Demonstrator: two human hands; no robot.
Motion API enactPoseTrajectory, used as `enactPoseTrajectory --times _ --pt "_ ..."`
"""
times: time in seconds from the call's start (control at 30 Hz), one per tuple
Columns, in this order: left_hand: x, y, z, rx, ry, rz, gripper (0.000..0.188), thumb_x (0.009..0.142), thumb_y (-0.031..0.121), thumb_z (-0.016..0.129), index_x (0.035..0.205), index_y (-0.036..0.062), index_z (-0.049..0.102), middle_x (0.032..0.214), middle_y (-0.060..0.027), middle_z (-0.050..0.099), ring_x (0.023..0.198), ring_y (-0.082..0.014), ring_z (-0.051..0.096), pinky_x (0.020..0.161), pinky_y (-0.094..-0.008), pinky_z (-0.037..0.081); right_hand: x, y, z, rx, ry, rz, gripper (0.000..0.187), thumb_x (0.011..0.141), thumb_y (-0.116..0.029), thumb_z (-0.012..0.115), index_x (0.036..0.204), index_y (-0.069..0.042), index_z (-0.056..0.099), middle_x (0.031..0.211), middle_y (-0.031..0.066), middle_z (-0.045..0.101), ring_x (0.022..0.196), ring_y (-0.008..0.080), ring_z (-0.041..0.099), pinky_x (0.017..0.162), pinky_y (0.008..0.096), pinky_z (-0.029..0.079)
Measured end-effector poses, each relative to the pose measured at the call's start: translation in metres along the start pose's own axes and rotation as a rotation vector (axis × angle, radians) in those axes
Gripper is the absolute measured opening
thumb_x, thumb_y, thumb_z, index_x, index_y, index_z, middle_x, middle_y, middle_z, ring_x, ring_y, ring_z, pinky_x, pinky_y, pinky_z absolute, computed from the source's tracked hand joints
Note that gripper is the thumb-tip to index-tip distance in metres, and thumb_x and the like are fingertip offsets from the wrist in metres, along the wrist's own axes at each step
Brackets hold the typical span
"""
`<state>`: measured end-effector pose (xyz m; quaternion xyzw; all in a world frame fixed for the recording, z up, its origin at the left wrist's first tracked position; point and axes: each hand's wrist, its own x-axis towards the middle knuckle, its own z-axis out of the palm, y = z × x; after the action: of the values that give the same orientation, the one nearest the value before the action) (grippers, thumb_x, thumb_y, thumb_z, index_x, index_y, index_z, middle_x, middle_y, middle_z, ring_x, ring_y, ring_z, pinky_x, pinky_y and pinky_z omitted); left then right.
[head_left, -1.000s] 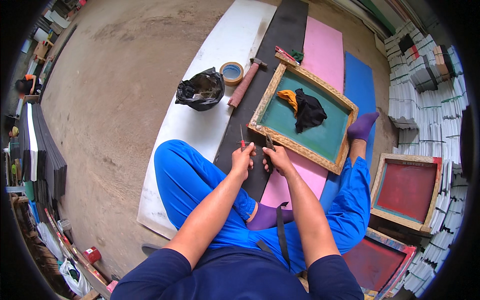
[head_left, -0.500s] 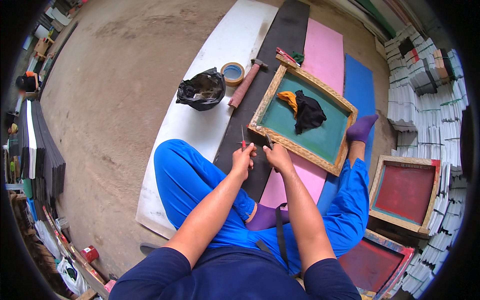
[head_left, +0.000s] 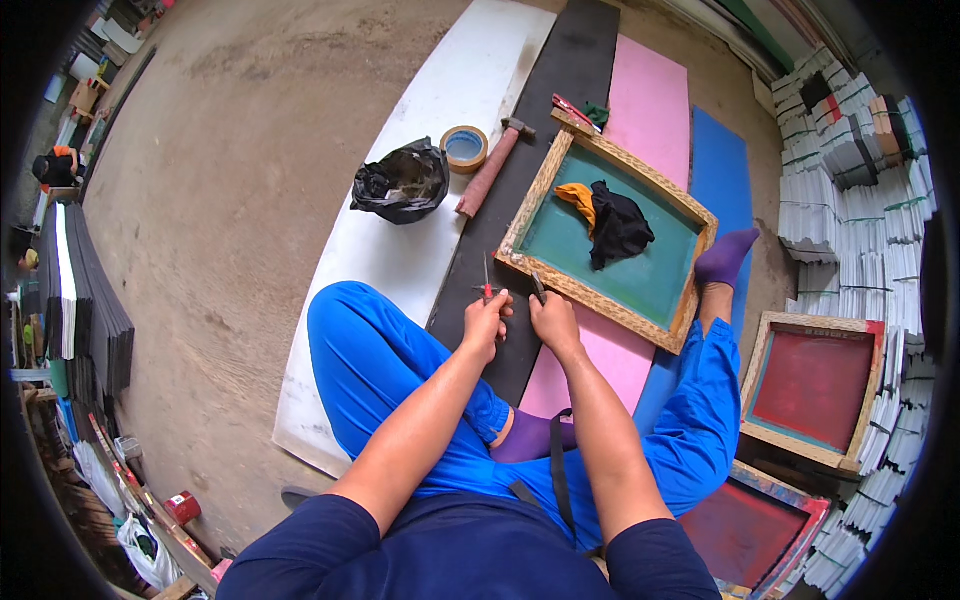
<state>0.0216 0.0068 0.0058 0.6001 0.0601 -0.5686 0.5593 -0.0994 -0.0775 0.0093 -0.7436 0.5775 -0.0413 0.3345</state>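
Observation:
My left hand (head_left: 485, 325) is closed around a slim red-handled tool (head_left: 488, 291) with a thin metal shaft pointing away from me, like a screwdriver. Close beside it, my right hand (head_left: 555, 322) grips a small dark tool (head_left: 539, 289); its kind is too small to make out. Just beyond the right hand lies a wooden-framed printing screen (head_left: 612, 307) with green mesh. A black cloth (head_left: 620, 228) and a yellow-orange cloth (head_left: 577, 198) rest on its mesh. My hands are a short way apart, over the black board (head_left: 470, 300).
A hammer (head_left: 490, 175), a tape roll (head_left: 464, 149) and a black plastic bag (head_left: 402, 182) lie beyond my left hand. White (head_left: 400, 250), pink (head_left: 648, 100) and blue boards (head_left: 718, 160) lie under the things. Red-mesh screens (head_left: 812, 385) and stacked white bundles (head_left: 860, 220) stand at right.
Both hands and their tools stay almost in place. The view has shifted very slightly, and a person at the far left edge has moved a little.

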Motion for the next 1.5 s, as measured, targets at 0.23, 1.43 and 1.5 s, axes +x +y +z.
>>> enactPoseTrajectory --times 0.23,1.43,1.5 --pt "-0.004 0.009 0.004 0.031 -0.055 0.042 0.023 0.092 0.031 0.069 0.094 0.0087 0.064 0.075 -0.0006 0.062 0.043 -0.0080 0.045 0.039 -0.0253 0.036 -0.019 0.003 -0.016 0.069 -0.293 -0.051 0.038 0.085 -0.034 0.065 0.102 -0.001 0.069 0.085 0.0249 0.069 0.085 0.0405 0.068 0.076 0.0473 0.053" --pt "-0.006 0.007 0.001 0.115 0.142 0.157 0.028 0.086 0.030 0.075 0.077 0.0081 0.060 0.066 -0.0004 0.055 0.038 -0.0080 0.042 0.034 -0.0261 0.030 0.024 -0.020 -0.062 0.374 -0.537 0.351 0.043 0.097 -0.033 0.056 0.090 0.009 0.057 0.065 0.0147 0.059 0.052 0.0256 0.063 0.037 0.0379 0.045" --pt "-0.004 0.006 0.002 0.106 0.137 0.156 0.029 0.087 0.030 0.075 0.076 0.0086 0.059 0.065 -0.0002 0.054 0.038 -0.0080 0.042 0.034 -0.0260 0.030 0.023 -0.019 -0.059 0.389 -0.503 0.329 0.041 0.097 -0.031 0.056 0.086 0.009 0.057 0.064 0.0149 0.059 0.051 0.0255 0.063 0.037 0.0379 0.045"
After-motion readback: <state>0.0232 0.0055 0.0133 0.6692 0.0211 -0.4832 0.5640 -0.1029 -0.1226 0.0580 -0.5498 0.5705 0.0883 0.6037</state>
